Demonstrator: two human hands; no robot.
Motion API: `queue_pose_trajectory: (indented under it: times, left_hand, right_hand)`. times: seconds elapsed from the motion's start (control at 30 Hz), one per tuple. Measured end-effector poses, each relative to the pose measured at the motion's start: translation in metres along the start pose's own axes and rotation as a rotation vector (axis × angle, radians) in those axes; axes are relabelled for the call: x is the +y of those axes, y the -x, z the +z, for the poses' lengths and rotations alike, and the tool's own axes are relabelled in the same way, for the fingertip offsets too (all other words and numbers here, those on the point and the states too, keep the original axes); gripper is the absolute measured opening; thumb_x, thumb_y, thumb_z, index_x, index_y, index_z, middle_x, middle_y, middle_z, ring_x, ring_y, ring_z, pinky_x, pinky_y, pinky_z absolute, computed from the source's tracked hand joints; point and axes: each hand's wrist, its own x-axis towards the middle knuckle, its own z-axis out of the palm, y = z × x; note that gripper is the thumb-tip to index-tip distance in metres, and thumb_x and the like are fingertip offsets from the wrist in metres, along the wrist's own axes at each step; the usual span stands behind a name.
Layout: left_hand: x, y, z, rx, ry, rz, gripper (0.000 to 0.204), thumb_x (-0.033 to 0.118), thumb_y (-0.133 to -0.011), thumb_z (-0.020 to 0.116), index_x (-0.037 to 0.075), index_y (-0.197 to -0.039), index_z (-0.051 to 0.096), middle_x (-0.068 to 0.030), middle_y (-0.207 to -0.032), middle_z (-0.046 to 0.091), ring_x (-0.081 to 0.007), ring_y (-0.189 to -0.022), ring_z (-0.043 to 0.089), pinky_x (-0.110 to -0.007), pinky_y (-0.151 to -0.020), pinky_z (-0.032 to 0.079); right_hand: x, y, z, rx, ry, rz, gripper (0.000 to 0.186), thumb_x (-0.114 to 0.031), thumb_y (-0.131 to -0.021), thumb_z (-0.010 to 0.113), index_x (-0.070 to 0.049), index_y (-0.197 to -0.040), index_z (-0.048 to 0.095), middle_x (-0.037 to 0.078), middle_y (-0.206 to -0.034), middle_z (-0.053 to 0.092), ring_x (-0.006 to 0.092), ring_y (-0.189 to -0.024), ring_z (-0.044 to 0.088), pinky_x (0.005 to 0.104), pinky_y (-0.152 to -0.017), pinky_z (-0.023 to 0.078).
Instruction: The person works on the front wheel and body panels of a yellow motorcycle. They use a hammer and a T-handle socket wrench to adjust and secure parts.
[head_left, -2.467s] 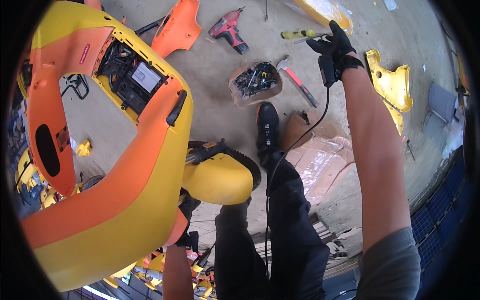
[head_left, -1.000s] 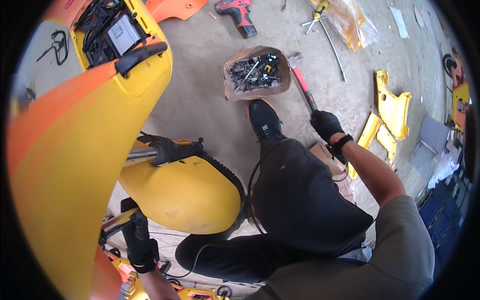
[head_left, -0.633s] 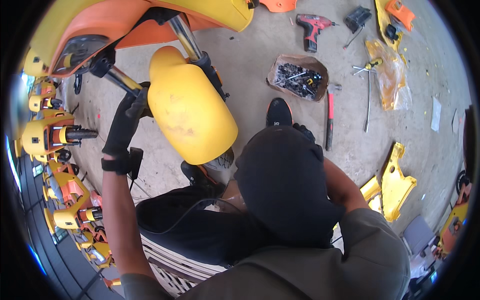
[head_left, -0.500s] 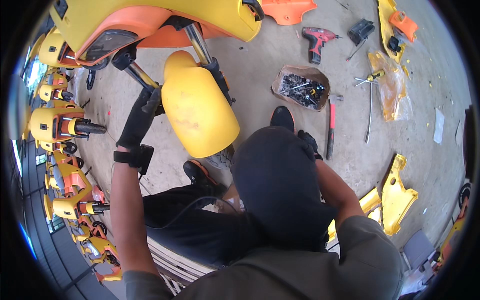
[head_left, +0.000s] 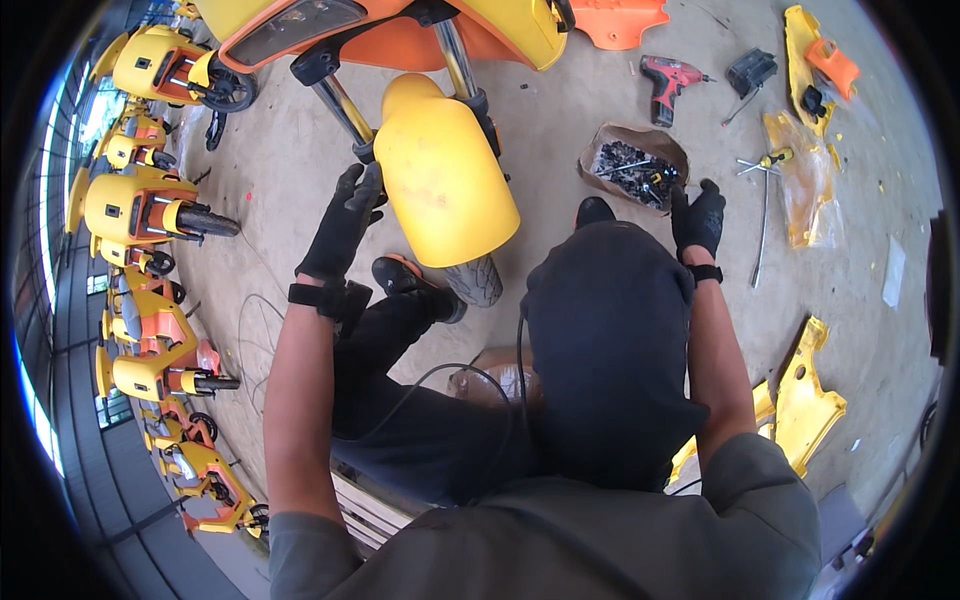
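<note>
My left hand point(head_left: 350, 210) in its black glove is curled at the lower end of the left fork leg point(head_left: 340, 105), beside a yellow front mudguard point(head_left: 445, 180) over a tyre point(head_left: 473, 282). My gloved right hand point(head_left: 697, 215) is at the rim of a small cardboard box point(head_left: 600, 165) of black fasteners and small metal pieces; its fingers look apart, with nothing clearly between them. The scooter's yellow-orange body point(head_left: 530, 25) spans the top. My dark-clad knee covers the floor left of my right hand.
A red drill point(head_left: 670, 80), a black part point(head_left: 750, 70), orange panels point(head_left: 615, 20), a yellow-handled screwdriver point(head_left: 777, 158), a long metal bar point(head_left: 762, 230) and bagged plastic point(head_left: 810, 190) lie on concrete. Yellow panels point(head_left: 805, 400) lie at right. Several scooters point(head_left: 140, 210) line the left side.
The view has swung from over the scooter body to its front as I lowered myself. My right hand has come down from outstretched, then moved forward past my knee toward the box.
</note>
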Motion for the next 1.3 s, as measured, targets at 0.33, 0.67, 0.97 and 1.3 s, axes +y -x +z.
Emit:
queue_pose_trajectory:
  times: [0.33, 0.67, 0.97, 1.3]
  left_hand:
    - [0.004, -0.023, -0.017, -0.229, -0.115, -0.061, 0.051, 0.035, -0.097, 0.036, 0.007, -0.14, 0.029, -0.0062, -0.126, 0.05, -0.0181, -0.108, 0.054, -0.033, -0.093, 0.043]
    - [-0.068, -0.024, -0.039, -0.286, -0.874, 0.273, 0.041, -0.003, -0.083, 0.053, -0.002, -0.123, 0.042, -0.0174, -0.116, 0.054, -0.0272, -0.109, 0.052, -0.032, -0.088, 0.044]
    - [-0.148, -0.033, -0.006, -0.194, 0.362, 0.059, 0.048, 0.027, -0.093, 0.047, 0.004, -0.133, 0.034, -0.0145, -0.13, 0.046, -0.0273, -0.115, 0.049, -0.039, -0.089, 0.046]
    - [-0.135, -0.024, 0.044, 0.017, 0.674, 0.038, 0.048, 0.033, -0.097, 0.036, 0.005, -0.136, 0.031, -0.0119, -0.133, 0.043, -0.025, -0.115, 0.048, -0.036, -0.091, 0.045]
  right_hand:
    - [0.037, 0.002, 0.068, -0.754, -1.199, 0.877, 0.034, -0.03, -0.081, 0.066, -0.005, -0.103, 0.061, 0.016, -0.091, 0.065, 0.0238, -0.085, 0.064, 0.031, -0.073, 0.052]
    - [0.045, -0.074, 0.044, -0.751, -1.231, 0.96, 0.046, -0.049, -0.082, 0.058, -0.008, -0.104, 0.059, 0.007, -0.092, 0.065, 0.0172, -0.06, 0.058, 0.0251, -0.052, 0.048]
    - [0.109, 0.039, 0.01, -0.659, 0.248, 0.174, 0.039, -0.026, -0.074, 0.064, -0.004, -0.104, 0.05, 0.027, -0.099, 0.059, 0.0422, -0.094, 0.056, 0.046, -0.081, 0.046]
    - [0.11, 0.062, -0.005, -0.356, 0.095, 0.404, 0.03, -0.024, -0.078, 0.057, -0.004, -0.098, 0.05, 0.023, -0.083, 0.062, 0.041, -0.079, 0.06, 0.0462, -0.068, 0.046]
